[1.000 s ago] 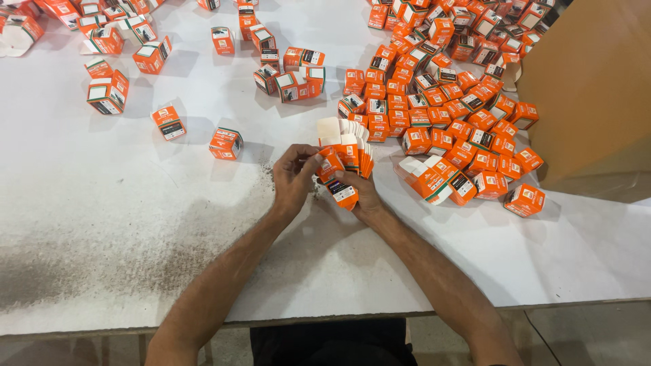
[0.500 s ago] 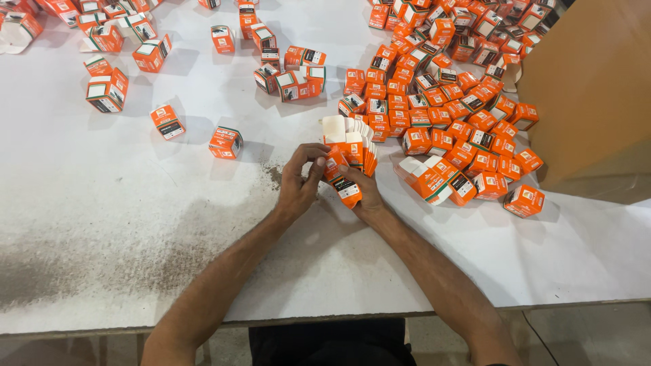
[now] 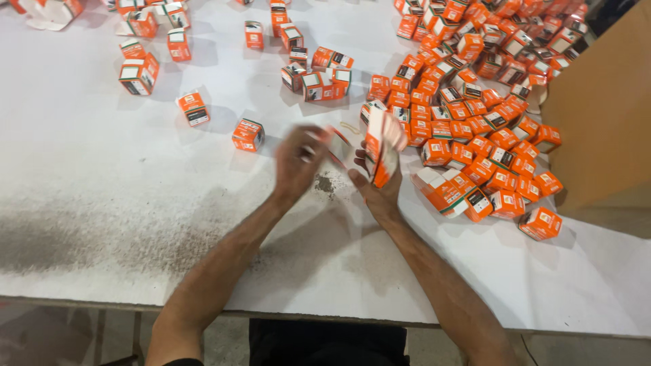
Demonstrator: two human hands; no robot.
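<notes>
Two hands work flat orange cartons above a white tabletop (image 3: pixel 102 203).

The right hand (image 3: pixel 377 190) is closed around a stack of unfolded orange-and-white carton blanks (image 3: pixel 383 146), held upright just beside the heap of small folded orange boxes (image 3: pixel 475 122). The left hand (image 3: pixel 298 159), blurred, pinches a single blank (image 3: pixel 337 144) between its fingers, close to the stack.

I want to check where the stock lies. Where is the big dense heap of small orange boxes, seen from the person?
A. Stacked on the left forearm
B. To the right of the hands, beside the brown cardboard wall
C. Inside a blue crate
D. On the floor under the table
B: the dense heap of orange boxes spreads over the white table right of the right hand, next to the brown cardboard wall.
</notes>
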